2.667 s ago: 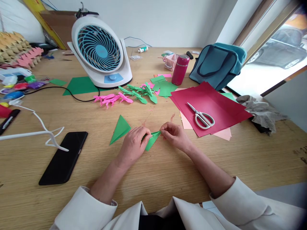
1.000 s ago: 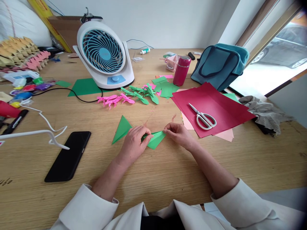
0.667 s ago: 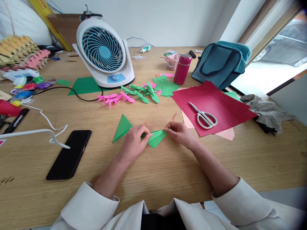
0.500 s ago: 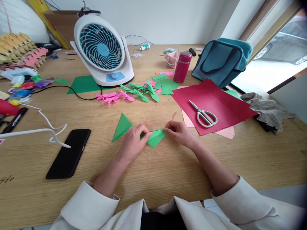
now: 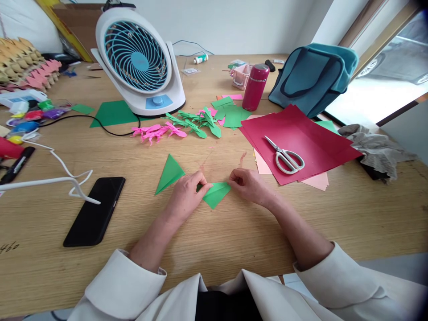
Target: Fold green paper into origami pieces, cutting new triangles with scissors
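A small green folded paper lies between my hands, its point turned toward me. The fingers of my left hand pinch its left end, covering part of it. At its right corner, my right hand is closed in a pinch on the paper. Just left of my left hand rests another green folded paper triangle. Beyond my hands are several folded green paper figures and folded pink paper figures.
White-handled scissors lie on dark red paper sheets at right. A black phone is at left under a white curved stand arm. Behind stand a fan, a magenta flask and a teal bag.
The whole view has shifted slightly. My hands keep nearly the same hold on the green paper, whose right end sits a little lower against my right fingers.
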The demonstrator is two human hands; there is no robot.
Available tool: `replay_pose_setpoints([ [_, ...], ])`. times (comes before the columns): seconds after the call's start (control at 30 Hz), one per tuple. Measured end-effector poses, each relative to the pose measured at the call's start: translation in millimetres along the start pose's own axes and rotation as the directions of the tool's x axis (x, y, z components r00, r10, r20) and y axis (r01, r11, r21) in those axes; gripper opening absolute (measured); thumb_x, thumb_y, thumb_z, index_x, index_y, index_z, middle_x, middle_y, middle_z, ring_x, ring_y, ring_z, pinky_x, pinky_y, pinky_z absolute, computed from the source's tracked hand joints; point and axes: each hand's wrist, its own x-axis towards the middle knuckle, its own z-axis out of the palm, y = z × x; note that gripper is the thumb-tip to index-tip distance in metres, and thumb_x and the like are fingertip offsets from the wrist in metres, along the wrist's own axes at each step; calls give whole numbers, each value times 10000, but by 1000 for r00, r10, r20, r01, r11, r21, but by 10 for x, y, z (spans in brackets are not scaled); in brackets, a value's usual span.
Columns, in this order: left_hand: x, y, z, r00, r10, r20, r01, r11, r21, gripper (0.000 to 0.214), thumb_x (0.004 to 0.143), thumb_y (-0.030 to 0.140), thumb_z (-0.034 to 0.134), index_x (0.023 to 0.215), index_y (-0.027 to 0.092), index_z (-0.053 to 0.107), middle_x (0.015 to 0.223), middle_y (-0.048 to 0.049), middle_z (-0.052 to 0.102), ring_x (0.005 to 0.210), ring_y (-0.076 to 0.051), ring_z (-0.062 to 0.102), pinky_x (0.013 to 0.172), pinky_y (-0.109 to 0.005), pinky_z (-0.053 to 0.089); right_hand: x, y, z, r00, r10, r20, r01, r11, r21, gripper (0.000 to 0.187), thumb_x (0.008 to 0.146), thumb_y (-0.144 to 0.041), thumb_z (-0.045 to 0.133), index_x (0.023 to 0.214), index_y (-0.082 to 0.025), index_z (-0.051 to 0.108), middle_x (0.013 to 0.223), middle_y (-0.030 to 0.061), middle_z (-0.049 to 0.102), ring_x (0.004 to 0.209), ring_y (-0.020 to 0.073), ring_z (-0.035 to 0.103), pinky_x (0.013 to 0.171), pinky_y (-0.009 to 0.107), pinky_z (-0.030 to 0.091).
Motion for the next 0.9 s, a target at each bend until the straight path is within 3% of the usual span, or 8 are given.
replay_pose_setpoints([
  [0.33,0,-36,51,997,-12,76,8,998,56,197,896,242,628,756,214,492,773,14,647,756,-173,610,727,-304,416,-1,23,61,999,-41,-18,39,992,-124,147,791,-145,545,662,-189,492,669,-1,541,610,122,468,592,254,307],
  [0.9,8,-24,46,990,-42,133,23,989,143,174,871,261,683,933,214,528,892,-3,708,868,-192,680,787,-316,433,-30,-71,74,1000,14,8,-11,946,-325,103,820,-159,523,723,-184,503,763,24,589,676,136,504,648,262,322],
])
